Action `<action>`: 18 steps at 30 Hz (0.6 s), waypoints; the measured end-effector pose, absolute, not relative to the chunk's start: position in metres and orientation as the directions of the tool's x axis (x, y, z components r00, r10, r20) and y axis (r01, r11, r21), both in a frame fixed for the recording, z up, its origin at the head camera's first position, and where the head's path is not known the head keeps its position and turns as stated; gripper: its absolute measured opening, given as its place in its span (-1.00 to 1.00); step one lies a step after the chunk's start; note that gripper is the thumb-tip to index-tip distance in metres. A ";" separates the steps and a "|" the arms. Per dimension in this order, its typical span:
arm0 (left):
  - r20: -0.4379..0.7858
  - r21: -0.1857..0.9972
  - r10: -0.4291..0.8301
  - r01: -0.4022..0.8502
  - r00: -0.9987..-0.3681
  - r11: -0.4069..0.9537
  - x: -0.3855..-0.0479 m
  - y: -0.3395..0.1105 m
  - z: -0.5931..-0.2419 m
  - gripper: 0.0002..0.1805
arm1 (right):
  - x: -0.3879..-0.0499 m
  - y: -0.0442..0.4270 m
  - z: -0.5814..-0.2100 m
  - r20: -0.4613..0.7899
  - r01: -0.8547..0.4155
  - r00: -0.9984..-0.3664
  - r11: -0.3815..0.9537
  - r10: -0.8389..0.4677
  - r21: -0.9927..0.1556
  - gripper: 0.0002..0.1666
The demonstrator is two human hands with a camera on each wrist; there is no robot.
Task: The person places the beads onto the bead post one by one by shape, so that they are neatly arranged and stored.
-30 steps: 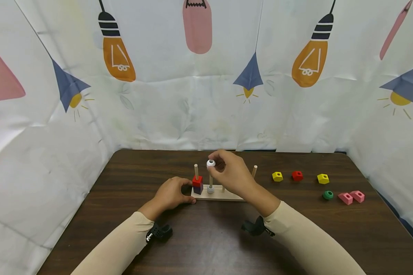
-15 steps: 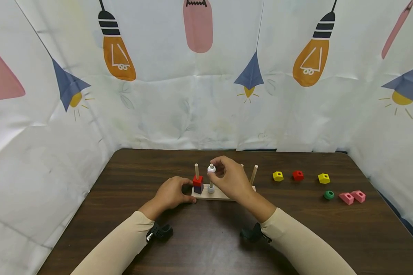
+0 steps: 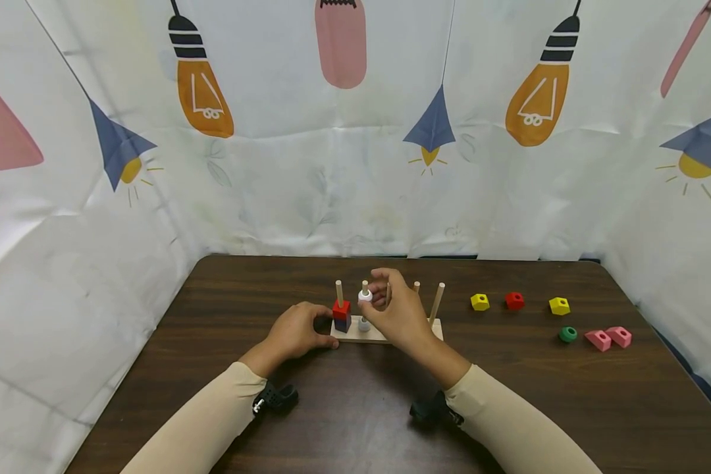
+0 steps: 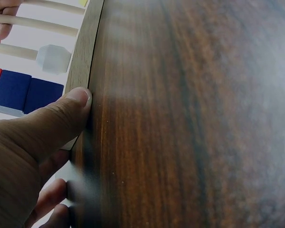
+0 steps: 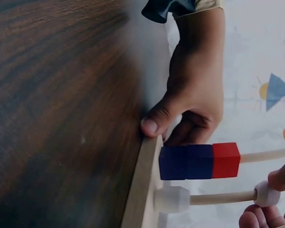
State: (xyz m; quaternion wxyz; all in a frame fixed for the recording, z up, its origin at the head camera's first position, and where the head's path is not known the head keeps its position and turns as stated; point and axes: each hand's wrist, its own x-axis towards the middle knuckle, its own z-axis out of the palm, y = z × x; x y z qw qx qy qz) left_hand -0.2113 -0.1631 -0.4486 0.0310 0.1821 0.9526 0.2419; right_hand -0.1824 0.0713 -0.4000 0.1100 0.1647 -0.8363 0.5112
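Observation:
A wooden peg board point(image 3: 360, 337) with several upright pegs stands on the table. My left hand point(image 3: 296, 332) grips its left end, thumb point(image 4: 78, 97) on the near edge and fingers behind. On the leftmost peg, a red cube point(image 5: 225, 160) tops two dark blue cubes point(image 5: 186, 162). The second peg carries a white bead point(image 5: 172, 199) at its base. Higher on that peg is another white bead point(image 5: 267, 194), which my right hand point(image 3: 404, 317) pinches between thumb and fingers. The peg's tip pokes out above this bead. My right hand partly hides the pegs farther right.
Loose on the right of the brown table point(image 3: 261, 283) lie two yellow blocks point(image 3: 480, 302), a red block point(image 3: 514, 301), a green bead point(image 3: 567, 334) and two pink blocks point(image 3: 598, 340). A printed white cloth point(image 3: 332, 191) surrounds the table's back and sides.
My right hand brought the upper white bead from above the second peg down over its tip and a little way along it. The left hand stays at the board's end.

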 end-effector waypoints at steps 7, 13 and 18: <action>0.024 0.469 0.359 0.327 -0.933 0.820 -0.210 -0.163 -0.448 -0.39 | -0.182 0.070 -0.413 0.318 -0.343 -0.939 0.407 -0.131 -0.847 -0.29; 0.024 0.473 0.360 0.328 -0.933 0.818 -0.210 -0.162 -0.448 -0.38 | -0.183 0.069 -0.425 0.272 -0.298 -0.954 0.406 -0.123 -0.864 -0.36; 0.022 0.464 0.358 0.327 -0.933 0.823 -0.211 -0.163 -0.448 -0.37 | -0.184 0.068 -0.434 0.238 -0.270 -0.963 0.439 -0.127 -0.857 -0.38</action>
